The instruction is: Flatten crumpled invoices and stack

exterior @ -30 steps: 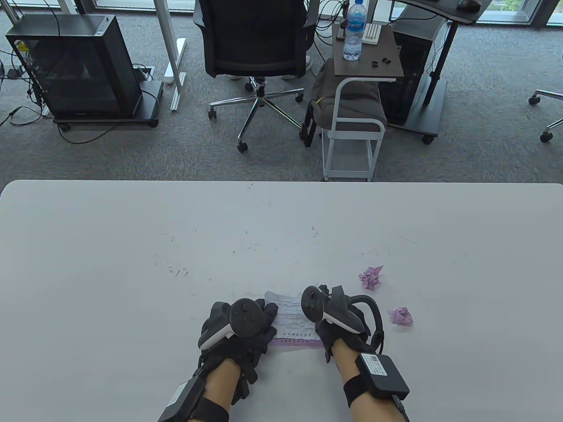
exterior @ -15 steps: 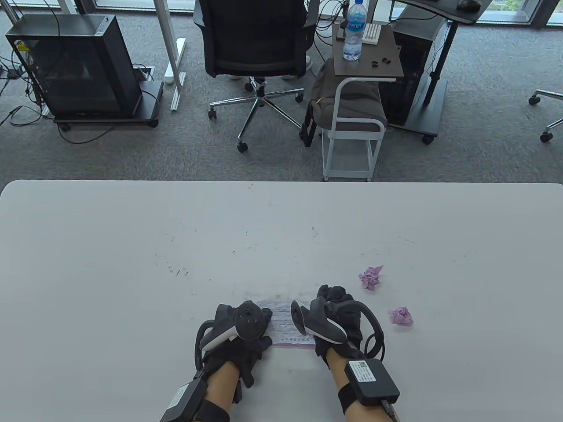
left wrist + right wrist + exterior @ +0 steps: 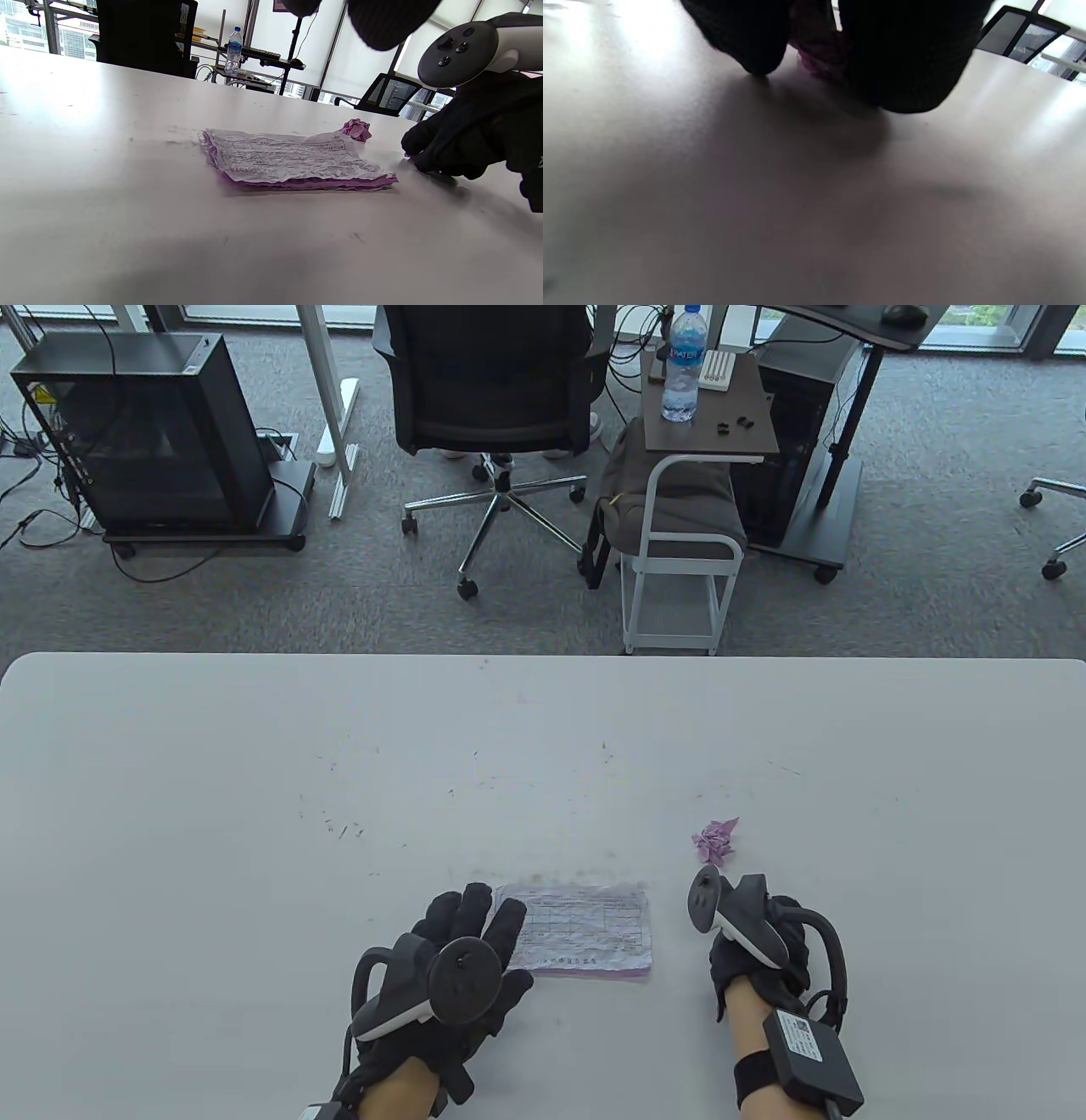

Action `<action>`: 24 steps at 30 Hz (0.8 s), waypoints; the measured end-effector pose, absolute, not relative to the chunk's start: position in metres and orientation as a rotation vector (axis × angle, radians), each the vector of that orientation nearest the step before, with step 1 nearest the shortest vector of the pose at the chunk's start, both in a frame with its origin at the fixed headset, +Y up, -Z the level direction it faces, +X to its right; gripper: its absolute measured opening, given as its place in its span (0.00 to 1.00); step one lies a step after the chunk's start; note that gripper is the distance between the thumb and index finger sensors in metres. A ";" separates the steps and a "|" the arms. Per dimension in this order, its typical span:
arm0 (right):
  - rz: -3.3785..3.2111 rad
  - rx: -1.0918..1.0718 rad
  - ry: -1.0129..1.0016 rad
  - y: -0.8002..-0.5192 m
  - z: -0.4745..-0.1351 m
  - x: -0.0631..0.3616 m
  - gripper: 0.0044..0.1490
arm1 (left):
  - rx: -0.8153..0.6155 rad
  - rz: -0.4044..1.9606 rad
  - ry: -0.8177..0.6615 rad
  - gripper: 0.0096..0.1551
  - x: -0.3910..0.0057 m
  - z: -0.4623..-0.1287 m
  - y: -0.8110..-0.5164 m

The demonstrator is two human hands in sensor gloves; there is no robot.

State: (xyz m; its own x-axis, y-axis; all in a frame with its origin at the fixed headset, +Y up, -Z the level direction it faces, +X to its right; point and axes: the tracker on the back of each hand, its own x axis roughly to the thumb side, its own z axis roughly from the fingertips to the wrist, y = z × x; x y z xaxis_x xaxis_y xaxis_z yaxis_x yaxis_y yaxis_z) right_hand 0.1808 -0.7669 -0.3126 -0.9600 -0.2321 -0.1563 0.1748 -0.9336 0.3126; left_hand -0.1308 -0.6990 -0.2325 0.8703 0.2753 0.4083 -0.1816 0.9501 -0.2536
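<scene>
Flattened invoice, still wrinkled, white over pink, lies near my edge of the scuffed white table. Far right of it sits a crumpled pink ball. My left hand rests with straight fingers touching the sheet's left edge; my right hand curls round another pink wad.

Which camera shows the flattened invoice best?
The left wrist view: the invoice lies unobstructed, its creases and purple underlayer plain. The table view shows the invoice whole but small, the left hand's fingertips at its left edge. The right wrist view does not show it.
</scene>
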 end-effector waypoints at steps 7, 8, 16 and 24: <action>-2.868 0.242 -0.447 -0.767 -0.302 0.188 0.29 | -0.240 0.391 -0.440 0.41 -0.135 -0.220 -0.715; -2.865 0.230 -0.434 -0.766 -0.301 0.188 0.28 | -0.238 0.396 -0.439 0.41 -0.136 -0.220 -0.716; -3.252 -0.043 -0.327 -0.702 -0.279 0.164 0.27 | -0.211 0.540 -0.520 0.43 -0.137 -0.215 -0.709; -3.537 -0.642 -0.033 -0.652 -0.222 0.111 0.27 | -0.166 0.786 -0.570 0.42 -0.143 -0.213 -0.696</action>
State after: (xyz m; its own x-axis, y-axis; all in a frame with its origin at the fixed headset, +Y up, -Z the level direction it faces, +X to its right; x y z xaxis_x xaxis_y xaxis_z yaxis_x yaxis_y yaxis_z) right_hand 0.1109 -0.6519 -0.2220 -0.8385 0.4338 0.3297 -0.4275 -0.8990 0.0954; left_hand -0.1432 -0.6958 -0.2128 0.5659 0.7082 0.4220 -0.6212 0.7029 -0.3465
